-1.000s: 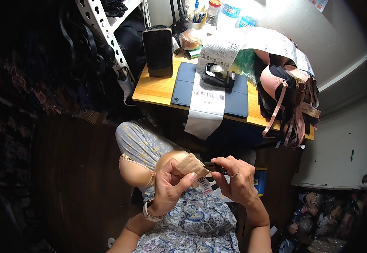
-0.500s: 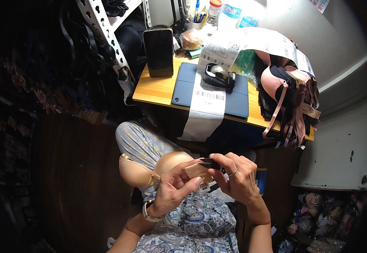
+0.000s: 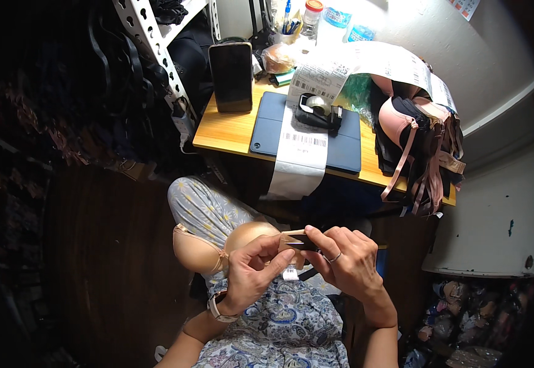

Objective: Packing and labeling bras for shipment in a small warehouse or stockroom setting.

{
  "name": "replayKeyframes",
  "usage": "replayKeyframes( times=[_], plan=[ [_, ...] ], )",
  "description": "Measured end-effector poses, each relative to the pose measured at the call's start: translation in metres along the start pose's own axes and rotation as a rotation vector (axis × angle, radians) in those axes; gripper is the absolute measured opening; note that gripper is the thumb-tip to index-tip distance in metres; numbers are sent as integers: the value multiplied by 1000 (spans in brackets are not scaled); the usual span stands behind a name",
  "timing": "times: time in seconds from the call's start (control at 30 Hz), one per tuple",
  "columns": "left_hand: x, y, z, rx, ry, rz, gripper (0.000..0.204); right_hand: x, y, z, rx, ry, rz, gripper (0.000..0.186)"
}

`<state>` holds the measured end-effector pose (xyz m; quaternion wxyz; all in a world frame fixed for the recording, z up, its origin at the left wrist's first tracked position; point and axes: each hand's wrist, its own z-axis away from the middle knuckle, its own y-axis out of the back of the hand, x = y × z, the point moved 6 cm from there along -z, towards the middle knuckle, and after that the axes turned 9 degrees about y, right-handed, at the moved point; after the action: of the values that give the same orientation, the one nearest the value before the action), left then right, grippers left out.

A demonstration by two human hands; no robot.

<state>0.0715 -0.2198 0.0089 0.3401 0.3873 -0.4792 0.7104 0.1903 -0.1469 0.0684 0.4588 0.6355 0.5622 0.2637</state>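
Across my lap lies a beige bra (image 3: 198, 250) with smooth moulded cups and a small bow between them. My left hand (image 3: 251, 270), with a watch on its wrist, pinches the end of its beige back band between thumb and fingers. Close against it, my right hand (image 3: 348, 260), wearing a ring, grips a small flat black piece (image 3: 307, 243) by thumb and forefinger. Pale narrow lines show where the black piece meets the band; its exact kind is unclear. A white label (image 3: 290, 273) hangs below the fingers.
Ahead stands a wooden table (image 3: 224, 132) bearing an upright phone (image 3: 230, 76), a blue tablet case (image 3: 347, 150), a tape dispenser (image 3: 318, 113) and a strip of printed labels (image 3: 301, 165). Several bras (image 3: 399, 122) hang over its right edge. A white metal rack (image 3: 156, 55) rises at left.
The black piece and band have turned between my fingers, so pale lines now show at their meeting. The white label hangs more plainly in view. Both hands stay nearly in place.
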Motion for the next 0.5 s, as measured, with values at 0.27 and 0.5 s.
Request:
replayKeyframes(
  times=[0.27,0.5],
  plan=[
    [-3,1,0,-96,42,-14,27,5,0,-1,41,-33,-153,47],
    [4,-3,-4,-59,-11,-156,23,3,-7,-8,-42,-30,-384,61]
  ],
)
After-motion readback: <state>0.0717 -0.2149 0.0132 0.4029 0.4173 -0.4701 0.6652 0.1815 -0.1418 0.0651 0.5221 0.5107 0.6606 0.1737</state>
